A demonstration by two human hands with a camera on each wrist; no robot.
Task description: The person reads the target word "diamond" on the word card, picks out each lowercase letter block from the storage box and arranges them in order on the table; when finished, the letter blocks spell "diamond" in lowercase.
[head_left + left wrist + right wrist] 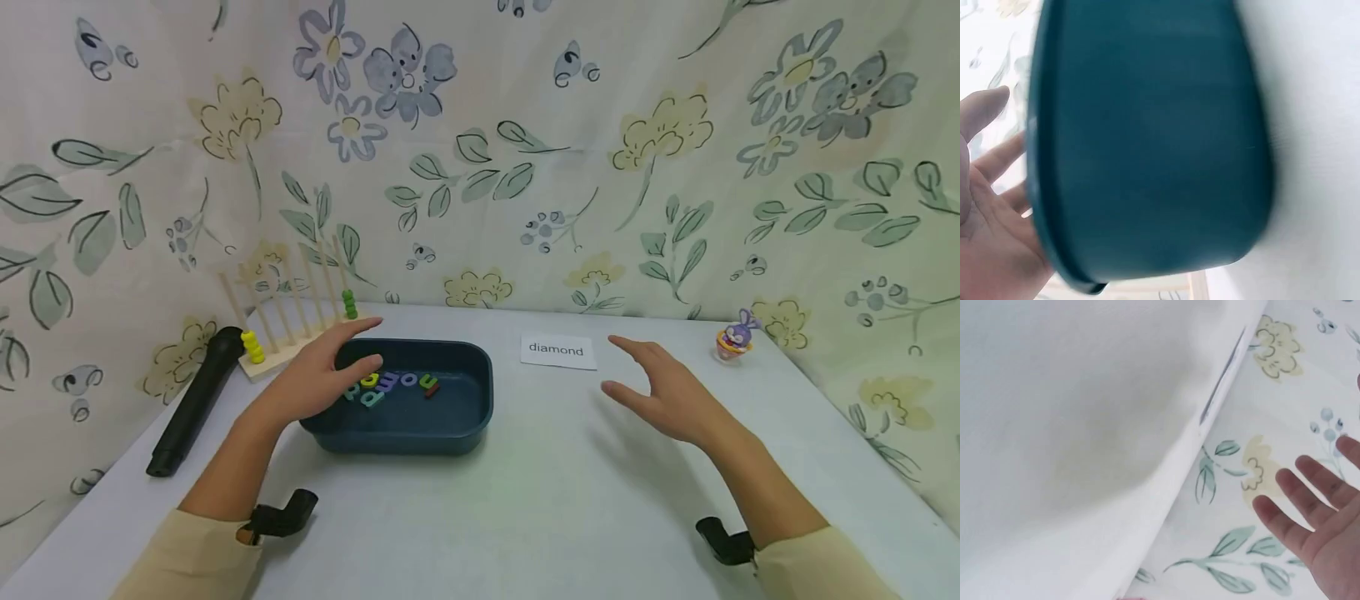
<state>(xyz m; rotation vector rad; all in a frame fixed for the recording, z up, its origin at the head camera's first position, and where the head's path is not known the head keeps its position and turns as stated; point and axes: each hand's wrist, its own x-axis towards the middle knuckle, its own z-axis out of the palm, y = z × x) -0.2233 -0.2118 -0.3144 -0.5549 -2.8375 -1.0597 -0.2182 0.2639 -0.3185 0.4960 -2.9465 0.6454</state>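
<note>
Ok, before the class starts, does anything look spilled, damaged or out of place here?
Nothing plainly stands out: the lowercase letters lie jumbled, but inside the dark blue tray, and the "diamond" card shows no visible damage.

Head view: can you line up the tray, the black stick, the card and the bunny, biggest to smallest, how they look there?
1. Tray, though a hand covers part
2. Black stick
3. Card and bunny: unsure, since the card looks wider but the bunny taller
</note>
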